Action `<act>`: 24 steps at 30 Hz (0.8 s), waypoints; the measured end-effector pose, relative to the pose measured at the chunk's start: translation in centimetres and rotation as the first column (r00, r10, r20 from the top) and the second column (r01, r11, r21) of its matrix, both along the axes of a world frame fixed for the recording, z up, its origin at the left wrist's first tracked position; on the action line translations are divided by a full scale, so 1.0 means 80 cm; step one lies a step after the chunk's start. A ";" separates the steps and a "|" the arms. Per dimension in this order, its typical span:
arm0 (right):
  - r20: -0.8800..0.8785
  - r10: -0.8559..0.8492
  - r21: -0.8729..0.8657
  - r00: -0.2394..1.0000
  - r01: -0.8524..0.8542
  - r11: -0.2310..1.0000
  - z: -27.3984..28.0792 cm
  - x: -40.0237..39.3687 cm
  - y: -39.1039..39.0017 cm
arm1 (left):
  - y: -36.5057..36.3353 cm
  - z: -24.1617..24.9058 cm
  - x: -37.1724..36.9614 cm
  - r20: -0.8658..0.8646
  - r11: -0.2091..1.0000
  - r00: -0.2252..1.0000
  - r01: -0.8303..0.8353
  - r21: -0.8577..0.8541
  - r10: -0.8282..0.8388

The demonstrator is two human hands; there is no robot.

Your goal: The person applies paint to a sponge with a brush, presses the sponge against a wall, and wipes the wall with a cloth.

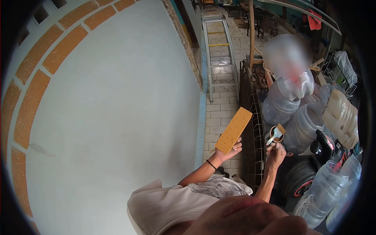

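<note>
My left hand [228, 152], with a dark beaded bracelet at the wrist, grips the lower end of an orange rectangular sponge [234, 131]. Its broad, pitted face tilts up toward me. To the right, my right hand [276, 154] is closed around a small round cup [279, 139]. A paintbrush [275, 134] lies across the cup's mouth, its tan bristles pointing up and right and its pale handle toward my fingers. The sponge and the cup are held apart, at about chest height.
Orange brick-shaped patches [32, 105] run along the left side of the grey wall [117, 98]. An aluminium ladder [212, 64] leans ahead over the tiled floor [221, 128]. Large clear plastic bottles [303, 129] crowd the right, beside a metal rack [250, 145] and a dark wheel [301, 182].
</note>
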State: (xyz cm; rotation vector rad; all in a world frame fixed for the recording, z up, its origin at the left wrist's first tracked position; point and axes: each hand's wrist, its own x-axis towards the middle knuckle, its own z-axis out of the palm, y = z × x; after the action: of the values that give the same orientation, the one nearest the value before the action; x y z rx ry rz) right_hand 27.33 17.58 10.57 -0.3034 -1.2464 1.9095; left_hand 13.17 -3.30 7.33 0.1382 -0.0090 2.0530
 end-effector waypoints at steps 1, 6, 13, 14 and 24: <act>0.012 0.012 0.028 1.000 -0.013 1.000 0.002 0.001 0.005 | 0.002 0.000 0.002 0.004 1.000 1.000 -0.011 0.001 0.011; -0.047 0.039 0.104 0.998 -0.034 0.994 0.003 0.013 0.032 | 0.005 0.005 0.019 0.022 0.996 0.997 -0.077 -0.036 0.078; -0.055 0.122 0.069 0.991 -0.118 0.991 0.013 0.015 0.021 | -0.012 0.001 0.055 0.046 0.983 0.984 -0.170 -0.067 0.173; -0.058 0.159 0.071 0.986 -0.155 0.985 0.006 0.014 0.022 | -0.015 0.002 0.059 0.043 0.980 0.981 -0.184 -0.070 0.187; -0.009 0.197 -0.020 0.980 -0.197 0.980 -0.016 0.007 0.004 | -0.049 0.014 0.096 0.031 0.941 0.949 -0.308 -0.137 0.315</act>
State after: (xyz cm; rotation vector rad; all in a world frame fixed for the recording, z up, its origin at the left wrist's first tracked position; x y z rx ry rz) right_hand 27.87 17.92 9.32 -0.1892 -1.2929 2.0906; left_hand 20.86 -7.21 8.45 0.0033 0.1224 2.3666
